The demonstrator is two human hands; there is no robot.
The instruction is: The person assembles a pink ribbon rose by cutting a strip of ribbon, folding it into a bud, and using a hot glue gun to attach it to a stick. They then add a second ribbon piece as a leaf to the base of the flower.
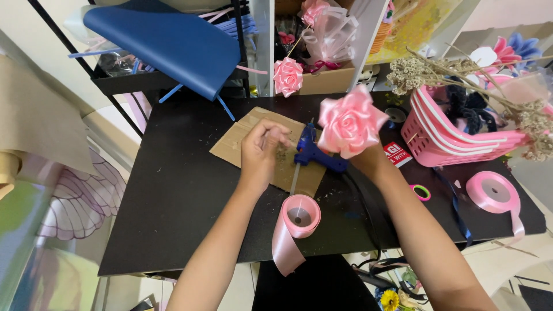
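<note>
My right hand (368, 162) holds up a large pink ribbon rose (350, 122) from below; the flower hides most of the fingers. My left hand (262, 151) hovers over a piece of brown cardboard (242, 138) with its fingers pinched together near its tip; whether it holds anything small I cannot tell. A blue glue gun (314, 154) lies on the cardboard between both hands. A roll of pink satin ribbon (299, 216) sits near the table's front edge, its loose end hanging over.
A black table (178, 196) carries a pink plastic basket (455, 138) with dried flowers at right, a second pink ribbon roll (494, 192), a small tape ring (421, 192) and a red-white packet (396, 154). Behind stand another pink rose (287, 76) and blue sheet (167, 40).
</note>
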